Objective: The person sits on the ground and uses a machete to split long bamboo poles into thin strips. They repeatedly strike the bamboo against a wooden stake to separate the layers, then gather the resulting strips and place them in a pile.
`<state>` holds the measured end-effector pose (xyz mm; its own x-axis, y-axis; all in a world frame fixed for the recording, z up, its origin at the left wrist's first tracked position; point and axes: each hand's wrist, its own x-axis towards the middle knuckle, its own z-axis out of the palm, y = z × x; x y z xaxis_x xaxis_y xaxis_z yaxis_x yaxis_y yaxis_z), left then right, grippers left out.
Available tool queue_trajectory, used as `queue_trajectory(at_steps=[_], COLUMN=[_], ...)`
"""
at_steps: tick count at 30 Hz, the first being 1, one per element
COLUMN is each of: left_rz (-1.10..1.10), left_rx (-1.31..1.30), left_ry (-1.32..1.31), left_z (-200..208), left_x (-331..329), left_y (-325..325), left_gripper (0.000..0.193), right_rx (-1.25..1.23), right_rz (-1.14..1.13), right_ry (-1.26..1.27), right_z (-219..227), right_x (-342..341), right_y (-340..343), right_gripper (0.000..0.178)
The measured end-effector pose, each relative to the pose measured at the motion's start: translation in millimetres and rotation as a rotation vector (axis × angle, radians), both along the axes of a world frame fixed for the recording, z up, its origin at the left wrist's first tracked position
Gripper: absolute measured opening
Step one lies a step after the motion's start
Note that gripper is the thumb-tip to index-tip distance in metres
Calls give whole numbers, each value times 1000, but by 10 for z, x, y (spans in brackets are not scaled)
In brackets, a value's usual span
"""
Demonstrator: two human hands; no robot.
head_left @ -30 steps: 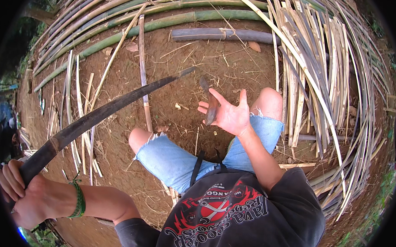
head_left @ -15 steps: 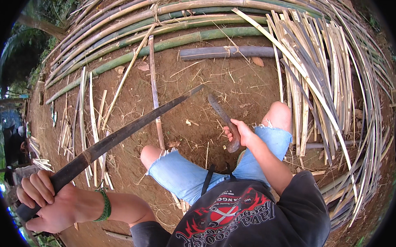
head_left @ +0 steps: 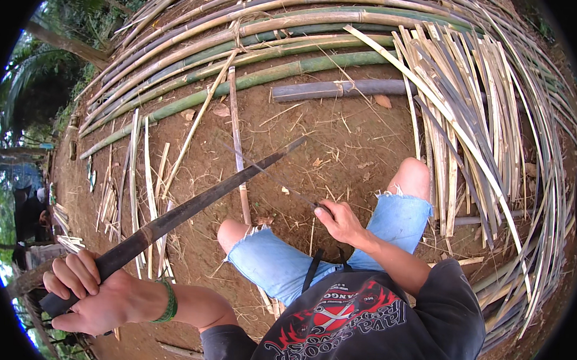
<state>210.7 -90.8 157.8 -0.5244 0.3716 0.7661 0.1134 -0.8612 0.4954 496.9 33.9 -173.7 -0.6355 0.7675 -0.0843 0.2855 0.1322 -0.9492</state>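
"What do we have around us?"

"Past our bent knees (head_left: 233, 231), long bamboo poles (head_left: 300, 68) bow across the ground (head_left: 361, 144), with a grey bamboo length (head_left: 341, 89) lying on our side of them. A thick pile of pale slats (head_left: 465, 117) fills the right, and a few loose slats (head_left: 135, 147) lie to the left."

"Anything in the way?"

"A narrow strip (head_left: 237, 133) lies on the ground ahead; our dark bamboo piece (head_left: 171, 220) passes across it in our view. Our right knee stands near the slat pile."

"And our hands?"

"Our left hand (head_left: 81, 293), a green bracelet (head_left: 169, 301) at its wrist, is wrapped tight around the near end of that piece. The rest slants forward and rightward, its far tip out past our left knee."

"The right hand (head_left: 343, 222)?"

"Closed on the handle of a knife (head_left: 294, 192), between our knees. We see the blade edge-on and blurred, meeting the piece's outline toward the far end; we cannot tell whether they touch."
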Motion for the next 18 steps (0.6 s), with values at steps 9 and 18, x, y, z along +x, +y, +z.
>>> queue_trajectory(at_steps=[9, 18], left_rz=[76, 142], left_rx=[-32, -46], left_ry=[-19, -4], left_z=[10, 53], left_x=[38, 20], left_y=[61, 194], left_gripper=[53, 57], right_rx=[-12, -34], right_rz=[-212, -328], right_ry=[-138, -446], right_z=[-362, -1170], right_x=[-330, -212], right_y=[198, 519], right_gripper=[51, 64])
